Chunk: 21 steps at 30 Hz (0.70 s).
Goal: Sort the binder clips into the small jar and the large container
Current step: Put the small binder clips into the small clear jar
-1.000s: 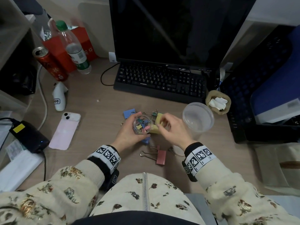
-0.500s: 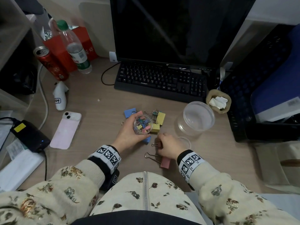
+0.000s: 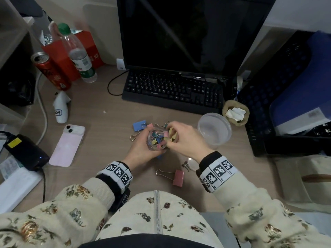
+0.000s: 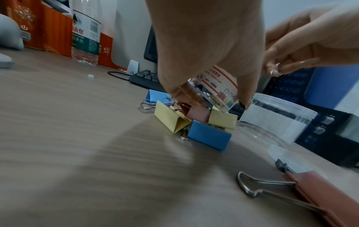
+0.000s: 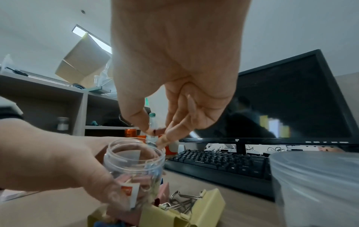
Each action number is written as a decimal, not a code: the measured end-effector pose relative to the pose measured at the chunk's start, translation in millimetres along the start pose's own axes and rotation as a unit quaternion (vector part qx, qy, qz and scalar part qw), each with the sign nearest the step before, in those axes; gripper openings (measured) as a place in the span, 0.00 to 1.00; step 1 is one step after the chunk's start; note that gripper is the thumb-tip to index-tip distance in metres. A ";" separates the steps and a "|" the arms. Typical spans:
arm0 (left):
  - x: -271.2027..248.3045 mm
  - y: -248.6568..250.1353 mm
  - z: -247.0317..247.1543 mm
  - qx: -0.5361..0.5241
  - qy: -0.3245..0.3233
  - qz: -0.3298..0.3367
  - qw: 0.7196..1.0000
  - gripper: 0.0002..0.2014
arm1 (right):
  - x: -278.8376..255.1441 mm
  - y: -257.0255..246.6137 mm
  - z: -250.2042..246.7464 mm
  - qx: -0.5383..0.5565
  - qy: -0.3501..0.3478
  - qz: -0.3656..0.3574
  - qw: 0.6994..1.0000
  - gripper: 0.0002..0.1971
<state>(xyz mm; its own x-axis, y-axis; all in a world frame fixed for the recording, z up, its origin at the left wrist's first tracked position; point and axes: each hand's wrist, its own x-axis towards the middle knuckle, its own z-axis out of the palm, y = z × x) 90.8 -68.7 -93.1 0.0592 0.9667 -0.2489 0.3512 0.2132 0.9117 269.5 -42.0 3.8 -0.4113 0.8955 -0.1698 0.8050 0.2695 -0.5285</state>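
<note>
While the small jar (image 3: 156, 141) sits tilted in the left hand (image 3: 141, 149), its open mouth is turned up and toward the right hand (image 3: 186, 140), presumably so small clips can be dropped straight in; it already holds a jumble of small coloured clips. Left fingers (image 4: 246, 86) and thumb wrap the jar's wall, lifting it just above the pile of large clips (image 4: 194, 122) on the desk (image 3: 100, 133). Right thumb and fingertips (image 5: 165, 138) are pinched narrow right over the jar's rim, apparently on a small clip, though blur hides the item itself. Just right of the hands stands the large container (image 3: 214, 129), open and seemingly empty, kept near for the big clips. One pink large clip (image 3: 177, 177) lies apart, near the body, beside a small dark clip (image 3: 185, 165). Behind is the keyboard (image 3: 172, 92).
</note>
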 end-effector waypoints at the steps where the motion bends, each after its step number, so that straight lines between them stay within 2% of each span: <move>1: 0.4 1.4 0.7 -0.004 0.000 -0.002 1.000 0.47 | -0.3 -0.7 0.8 0.000 0.001 -0.005 1.000 0.17; 4: 2.4 0.4 -2.1 -0.002 0.013 -0.007 1.000 0.48 | -7.7 7.8 2.4 -0.003 -0.002 0.012 1.000 0.13; 6: 3.3 -2.9 -5.3 0.001 0.014 -0.009 1.000 0.49 | -14.4 19.2 4.5 -0.060 -0.069 0.038 0.995 0.12; 9: 2.6 -3.4 -4.9 0.014 0.016 -0.014 1.000 0.47 | -24.2 41.2 14.4 -0.154 -0.203 0.060 0.965 0.21; 11: 1.0 0.2 -3.3 0.018 0.018 -0.008 1.000 0.46 | -30.9 53.3 23.6 -0.173 -0.239 0.058 0.954 0.25; 15: -0.4 1.3 -2.5 0.025 0.013 0.002 1.000 0.47 | -39.4 66.8 40.7 -0.177 -0.218 0.049 0.959 0.25; 21: -0.1 -0.4 -4.5 0.028 0.013 -0.001 1.000 0.47 | -39.5 75.9 49.9 -0.116 -0.168 0.057 0.977 0.18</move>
<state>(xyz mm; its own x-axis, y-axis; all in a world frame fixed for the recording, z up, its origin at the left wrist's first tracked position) 86.3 -68.2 -91.9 0.0351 0.9699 -0.2411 0.4031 0.2070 0.8914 325.5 -74.6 -71.1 -0.3996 0.7683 -0.5000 0.9127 0.2830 -0.2946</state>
